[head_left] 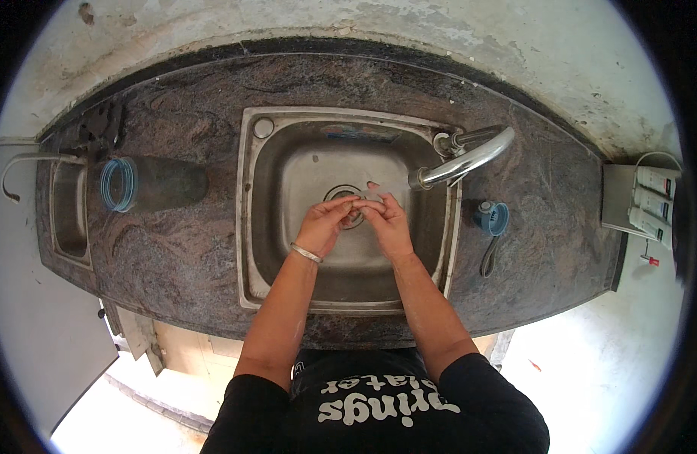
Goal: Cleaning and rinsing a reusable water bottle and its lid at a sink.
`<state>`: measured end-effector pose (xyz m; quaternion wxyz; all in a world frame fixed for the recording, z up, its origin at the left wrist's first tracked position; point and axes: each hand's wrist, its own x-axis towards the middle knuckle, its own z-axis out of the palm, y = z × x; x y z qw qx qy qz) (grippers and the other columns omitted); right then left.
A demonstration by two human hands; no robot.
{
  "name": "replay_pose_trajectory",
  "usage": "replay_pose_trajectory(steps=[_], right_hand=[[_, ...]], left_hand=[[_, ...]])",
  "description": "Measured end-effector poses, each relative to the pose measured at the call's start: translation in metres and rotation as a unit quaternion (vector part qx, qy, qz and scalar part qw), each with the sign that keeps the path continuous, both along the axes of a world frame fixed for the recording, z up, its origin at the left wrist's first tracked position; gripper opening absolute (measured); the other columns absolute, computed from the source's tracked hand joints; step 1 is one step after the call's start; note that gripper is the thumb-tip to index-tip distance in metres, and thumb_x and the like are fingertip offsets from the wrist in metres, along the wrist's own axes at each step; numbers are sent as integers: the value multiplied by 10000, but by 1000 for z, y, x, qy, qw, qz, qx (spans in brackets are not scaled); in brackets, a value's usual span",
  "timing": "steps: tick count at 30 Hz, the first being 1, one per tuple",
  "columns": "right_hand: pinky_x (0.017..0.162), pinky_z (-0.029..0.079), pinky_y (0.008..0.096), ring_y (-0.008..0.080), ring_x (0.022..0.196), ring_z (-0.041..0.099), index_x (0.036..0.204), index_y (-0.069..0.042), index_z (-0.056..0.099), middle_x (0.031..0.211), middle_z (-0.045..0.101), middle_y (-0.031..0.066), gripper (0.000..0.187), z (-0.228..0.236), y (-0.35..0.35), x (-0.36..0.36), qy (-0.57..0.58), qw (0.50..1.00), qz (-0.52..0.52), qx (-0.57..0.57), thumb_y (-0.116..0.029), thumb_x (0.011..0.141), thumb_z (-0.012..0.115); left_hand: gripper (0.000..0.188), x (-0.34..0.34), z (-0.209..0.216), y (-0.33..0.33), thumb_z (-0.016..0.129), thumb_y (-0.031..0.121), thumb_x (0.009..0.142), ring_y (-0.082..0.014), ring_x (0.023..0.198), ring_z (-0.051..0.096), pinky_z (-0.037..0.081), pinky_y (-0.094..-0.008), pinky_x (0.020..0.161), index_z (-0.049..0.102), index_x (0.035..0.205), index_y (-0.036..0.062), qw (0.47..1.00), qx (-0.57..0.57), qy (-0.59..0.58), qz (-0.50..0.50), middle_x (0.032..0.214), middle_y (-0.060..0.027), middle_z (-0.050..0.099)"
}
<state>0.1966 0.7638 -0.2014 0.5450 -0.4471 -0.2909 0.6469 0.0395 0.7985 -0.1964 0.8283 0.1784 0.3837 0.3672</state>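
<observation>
Both hands meet above the drain of a steel sink (288, 166). My left hand (324, 228) wears a bangle at the wrist, and its thumb and fingers are pinched together. Against its fingertips press those of my right hand (388, 227), whose fingers are bent. Between and just beyond the fingertips shows a small pale, see-through thing, too small to make out. Part of the round drain (344, 192) is hidden behind the hands. A chrome tap (469, 160) arches in over the sink's right side, its spout apart from my hands.
On the counter (204, 98) at left lies a dark translucent bottle (170, 183), its blue threaded mouth facing left. A blue lid (497, 219) with a dark strap rests right of the sink. A smaller sink (70, 212) is far left; white bottles (652, 203) hang far right.
</observation>
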Motion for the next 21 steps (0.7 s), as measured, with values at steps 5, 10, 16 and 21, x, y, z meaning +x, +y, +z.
replay_pose_trajectory(steps=[5, 10, 16, 21], right_hand=[[877, 424, 248, 124, 949, 576, 1303, -4, 404, 1002, 663, 83, 457, 3, -2, 2, -123, 992, 22, 29, 41, 866, 533], [836, 445, 252, 139, 915, 587, 1269, 1, 433, 940, 683, 91, 451, -3, -6, 10, -314, 937, 28, 150, 32, 838, 566], [839, 457, 273, 142, 929, 593, 1289, 7, 379, 930, 685, 94, 487, -7, -6, 11, -298, 941, 20, 162, 22, 842, 573], [895, 431, 282, 145, 963, 584, 1335, 49, 301, 1031, 659, 111, 552, 8, -4, 5, -164, 985, 44, 23, 5, 856, 573]], left_hand=[[233, 1, 2, 0, 600, 85, 874, -117, 778, 592, 458, -241, 693, 635, 1074, -31, 998, -8, 57, -15, 958, -81, 672], [248, -3, 2, 3, 600, 87, 869, -135, 775, 617, 472, -234, 670, 628, 1083, -35, 991, 12, 122, -60, 953, -91, 671], [272, -7, 5, 6, 637, 118, 852, -139, 799, 617, 476, -240, 691, 629, 1067, -47, 997, -26, 31, -62, 936, -84, 668], [229, -2, 0, 7, 640, 135, 862, -124, 740, 589, 479, -245, 685, 646, 996, -51, 995, -40, 77, -56, 889, -77, 667]])
